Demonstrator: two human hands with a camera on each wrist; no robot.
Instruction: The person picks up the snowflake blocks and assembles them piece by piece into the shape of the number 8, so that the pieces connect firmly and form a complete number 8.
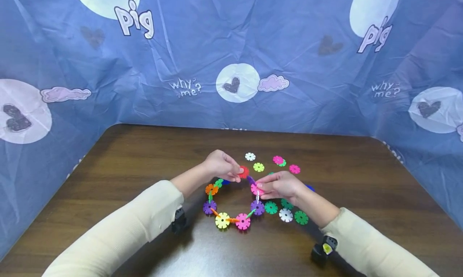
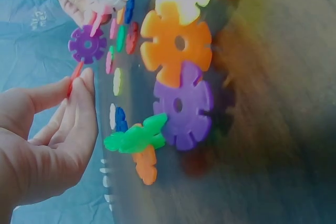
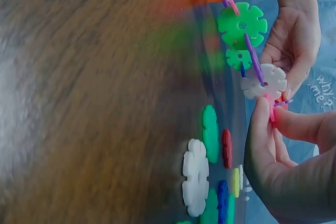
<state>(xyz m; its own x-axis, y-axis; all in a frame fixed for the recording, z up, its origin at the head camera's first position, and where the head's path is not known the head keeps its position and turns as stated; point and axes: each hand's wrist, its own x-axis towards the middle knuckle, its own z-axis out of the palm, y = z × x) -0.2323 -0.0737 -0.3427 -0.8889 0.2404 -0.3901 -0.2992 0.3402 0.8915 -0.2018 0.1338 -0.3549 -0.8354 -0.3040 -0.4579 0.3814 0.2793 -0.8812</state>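
Note:
A red notched plastic disc [image 1: 244, 172] is pinched between the thumb and fingers of my left hand [image 1: 221, 166]. My right hand [image 1: 280, 185] pinches a pink notched disc [image 3: 272, 109] at one end of a linked chain. Beyond that pink disc sits a purple disc [image 2: 87, 44], whose edge meets the red one in the left wrist view; how deep they fit together I cannot tell. The chain curves round through a white disc [image 3: 268, 80], a yellow disc [image 1: 222, 220] and an orange disc [image 1: 212, 189] to a blue disc [image 1: 226, 182], partly hidden below my left hand.
Loose discs lie on the brown table [image 1: 152, 156]: a white one [image 1: 250, 156] and a yellow-green one [image 1: 258, 167] behind my hands, pink ones [image 1: 294, 169] farther right. Several green discs [image 1: 301, 217] lie beside the chain, some partly under my right forearm. A blue printed cloth [image 1: 307, 108] hangs behind.

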